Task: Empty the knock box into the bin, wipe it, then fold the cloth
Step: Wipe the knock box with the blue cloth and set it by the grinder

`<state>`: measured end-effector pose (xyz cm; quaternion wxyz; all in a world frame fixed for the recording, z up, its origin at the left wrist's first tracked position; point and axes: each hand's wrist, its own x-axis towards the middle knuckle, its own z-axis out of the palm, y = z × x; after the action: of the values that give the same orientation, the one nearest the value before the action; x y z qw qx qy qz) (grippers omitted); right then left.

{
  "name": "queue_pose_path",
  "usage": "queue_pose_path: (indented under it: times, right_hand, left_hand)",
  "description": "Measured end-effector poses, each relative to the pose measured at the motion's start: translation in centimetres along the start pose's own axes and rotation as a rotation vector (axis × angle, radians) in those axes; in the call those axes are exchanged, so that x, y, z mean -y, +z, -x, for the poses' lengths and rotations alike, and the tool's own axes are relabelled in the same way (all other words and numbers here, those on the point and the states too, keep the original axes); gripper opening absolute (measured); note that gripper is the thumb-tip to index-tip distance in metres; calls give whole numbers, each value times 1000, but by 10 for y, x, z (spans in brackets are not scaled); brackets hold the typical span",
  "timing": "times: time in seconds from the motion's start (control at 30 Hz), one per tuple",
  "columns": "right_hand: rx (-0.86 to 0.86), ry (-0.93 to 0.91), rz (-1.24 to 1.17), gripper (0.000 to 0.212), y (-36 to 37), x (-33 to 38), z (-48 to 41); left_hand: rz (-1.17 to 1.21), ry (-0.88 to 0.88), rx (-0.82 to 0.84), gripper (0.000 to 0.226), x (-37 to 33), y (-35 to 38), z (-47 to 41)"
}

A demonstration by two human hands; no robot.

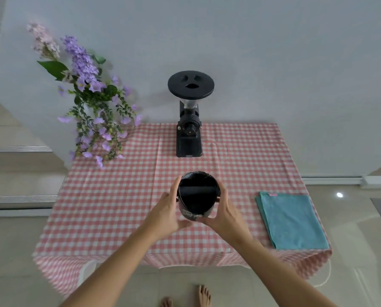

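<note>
The knock box (197,197) is a round black container with a dark bar across its open top, in the middle of the table. My left hand (168,210) wraps its left side and my right hand (223,214) wraps its right side and lower front. Its inside looks dark; I cannot tell what is in it. A blue-green cloth (292,221) lies folded flat on the table's right side, apart from both hands. No bin is in view.
A black coffee grinder (189,129) stands at the table's back centre against the wall. A bunch of purple flowers (94,103) hangs over the back left corner. A pink checked tablecloth (123,196) covers the table. Bare feet show on the tiled floor below.
</note>
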<state>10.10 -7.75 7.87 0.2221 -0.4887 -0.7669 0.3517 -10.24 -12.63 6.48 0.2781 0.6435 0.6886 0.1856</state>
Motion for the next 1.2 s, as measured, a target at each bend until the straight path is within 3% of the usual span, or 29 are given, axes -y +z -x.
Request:
queue_pose_path:
  times: [0.23, 0.53, 1.07, 1.2]
  right_hand:
    - [7, 15, 43, 108, 53, -62, -49]
    - [-30, 14, 161, 114, 88, -114, -83]
    - [55, 38, 174, 119, 87, -122, -82]
    - [38, 86, 163, 128, 56, -133, -63]
  left_hand:
    - [-17, -67, -117, 132, 47, 47, -52]
    - [17, 62, -141, 127, 93, 79, -101]
    - [30, 134, -180, 127, 97, 80, -95]
    - [-46, 113, -326, 119, 84, 71, -78]
